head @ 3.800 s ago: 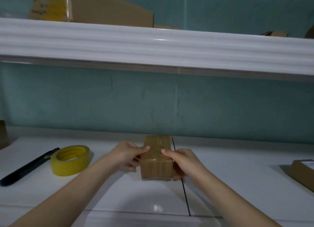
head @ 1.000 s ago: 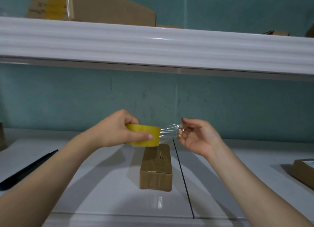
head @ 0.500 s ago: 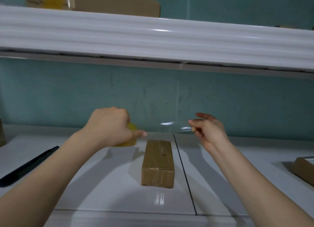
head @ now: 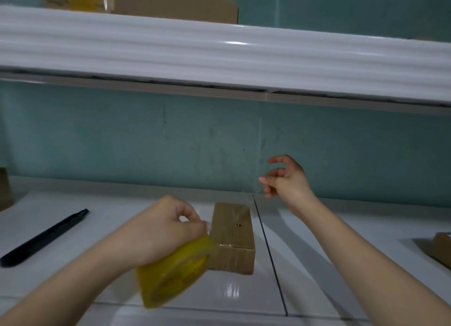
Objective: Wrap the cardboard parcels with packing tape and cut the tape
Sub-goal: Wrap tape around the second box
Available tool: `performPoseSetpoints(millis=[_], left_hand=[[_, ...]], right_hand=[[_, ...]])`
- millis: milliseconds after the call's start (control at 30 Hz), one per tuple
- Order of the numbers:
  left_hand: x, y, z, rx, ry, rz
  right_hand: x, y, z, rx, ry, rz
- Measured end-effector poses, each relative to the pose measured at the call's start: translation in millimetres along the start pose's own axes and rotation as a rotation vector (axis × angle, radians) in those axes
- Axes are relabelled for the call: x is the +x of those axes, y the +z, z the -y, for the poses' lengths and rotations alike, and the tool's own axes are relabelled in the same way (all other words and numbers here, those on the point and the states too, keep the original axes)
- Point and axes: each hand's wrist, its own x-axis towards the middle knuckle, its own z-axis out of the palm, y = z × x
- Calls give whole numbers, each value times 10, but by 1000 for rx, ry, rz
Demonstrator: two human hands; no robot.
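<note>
A small cardboard parcel [head: 233, 238] lies on the white counter [head: 317, 272] in the middle, its long side pointing away from me. My left hand [head: 161, 230] grips a yellow roll of packing tape [head: 173, 274] low and near me, just left of the parcel's near end. My right hand [head: 285, 179] is raised above and beyond the parcel's far right corner, thumb and fingers pinching the end of a clear tape strip [head: 246, 201]. The faint strip runs down over the parcel toward the roll.
A black utility knife [head: 44, 238] lies on the counter at the left. Another cardboard parcel [head: 441, 250] sits at the right edge. A white shelf [head: 219, 55] with cardboard boxes [head: 170, 1] overhangs the counter. The teal wall is close behind.
My left hand has pulled the roll down and toward me, from level with the right hand to beside the parcel's near end. The tape strip has lengthened. My right hand stayed raised.
</note>
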Motion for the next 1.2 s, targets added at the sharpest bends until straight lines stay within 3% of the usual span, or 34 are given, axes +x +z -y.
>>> performPoseSetpoints(millis=[133, 267, 433, 667, 967, 1200], left_hand=[[-95, 231, -36, -146, -71, -1], [-54, 206, -72, -399, -141, 101], [-91, 147, -19, -447, -214, 165], [-301, 571, -135, -716, -347, 367], [-50, 718, -217, -827, -527, 276], [-113, 698, -202, -914, -544, 254]], right_hand=[[131, 103, -89, -89, 10, 113], [266, 23, -148, -41, 26, 91], [259, 12, -226, -94, 20, 131], [372, 227, -279, -346, -93, 362], [449, 346, -566, -434, -119, 274], [427, 454, -742, -397, -116, 269]])
